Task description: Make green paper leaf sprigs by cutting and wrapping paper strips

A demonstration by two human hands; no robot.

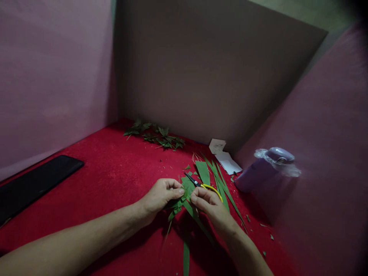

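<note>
In the lower middle, my left hand (165, 193) is closed, thumb against fingers, pinching a bundle of folded green leaf strips (176, 209). My right hand (211, 205) is closed too, thumb and fingertips together at the right side of the same strips. Long strip ends hang down below both hands. A pair of scissors (211, 188) with dark blades and yellow handles shows just behind my right fingers, blades pointing up left; whether the hand touches them I cannot tell. A broad piece of green leaf (202, 172) lies beyond the scissors.
Several lobed leaves (163, 138) lie at the back of the red cloth (115, 165). Long green blades (225, 184) and small scraps are scattered to the right. White papers (228, 163) and a purple container with plastic wrap (258, 172) stand there. A dark flat object (43, 182) lies left.
</note>
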